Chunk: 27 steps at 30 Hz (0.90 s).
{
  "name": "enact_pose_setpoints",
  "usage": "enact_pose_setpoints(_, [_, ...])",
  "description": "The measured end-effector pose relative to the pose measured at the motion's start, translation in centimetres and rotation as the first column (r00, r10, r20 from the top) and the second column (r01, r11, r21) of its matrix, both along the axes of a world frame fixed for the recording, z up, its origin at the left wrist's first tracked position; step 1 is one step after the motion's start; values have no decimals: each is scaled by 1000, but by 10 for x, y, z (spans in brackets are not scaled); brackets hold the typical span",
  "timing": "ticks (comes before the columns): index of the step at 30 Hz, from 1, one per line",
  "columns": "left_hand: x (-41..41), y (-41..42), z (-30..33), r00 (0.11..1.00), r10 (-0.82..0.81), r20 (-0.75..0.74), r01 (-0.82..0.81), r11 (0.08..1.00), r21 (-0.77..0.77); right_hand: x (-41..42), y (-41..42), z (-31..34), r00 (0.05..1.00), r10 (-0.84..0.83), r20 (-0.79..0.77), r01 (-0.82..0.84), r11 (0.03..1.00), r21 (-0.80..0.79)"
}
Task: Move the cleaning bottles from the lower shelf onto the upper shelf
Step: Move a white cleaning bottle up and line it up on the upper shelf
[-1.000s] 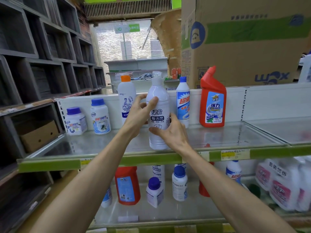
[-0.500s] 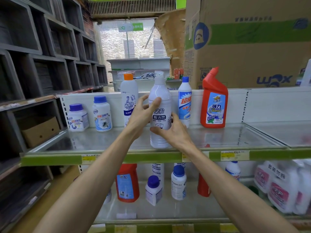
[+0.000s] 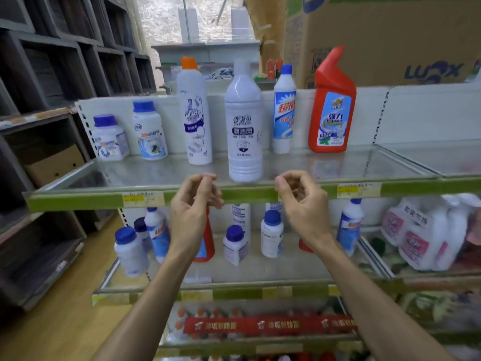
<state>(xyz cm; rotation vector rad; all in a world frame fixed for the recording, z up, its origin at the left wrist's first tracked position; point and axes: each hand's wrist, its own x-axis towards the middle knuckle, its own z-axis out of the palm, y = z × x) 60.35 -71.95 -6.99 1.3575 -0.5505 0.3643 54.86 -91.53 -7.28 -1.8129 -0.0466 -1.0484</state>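
Note:
A tall white bottle (image 3: 244, 131) stands upright near the front of the upper shelf (image 3: 78, 199), free of both hands. Behind it stand an orange-capped white bottle (image 3: 194, 113), a blue-capped bottle (image 3: 284, 110), a red bottle (image 3: 331, 105) and two short blue-capped jars (image 3: 110, 139) (image 3: 149, 131). My left hand (image 3: 194, 204) and my right hand (image 3: 302, 201) hang in front of the shelf edge, fingers loosely curled, holding nothing. On the lower shelf (image 3: 145, 295) stand several blue-capped bottles (image 3: 272, 233) (image 3: 128, 248) and a red bottle (image 3: 207, 241) partly hidden by my left hand.
A large cardboard box (image 3: 390, 40) sits above the shelving at the right. Dark wooden cubbies (image 3: 52, 61) line the left wall beside the wooden floor (image 3: 52, 321). White and pink jugs (image 3: 421, 235) fill the lower shelf's right section. A third shelf below holds red packaging (image 3: 268, 325).
Both hands let go of the tall white bottle and drew back and down to the shelf's front edge. The bottle stays standing on the upper shelf. The view tilted downward.

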Motion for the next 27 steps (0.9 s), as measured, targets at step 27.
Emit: enact_pose_setpoints(27, [-42,-159,-146,965,-47,-257,199,771,605,5,-247,-104,750,-302,-589,289,950,-118])
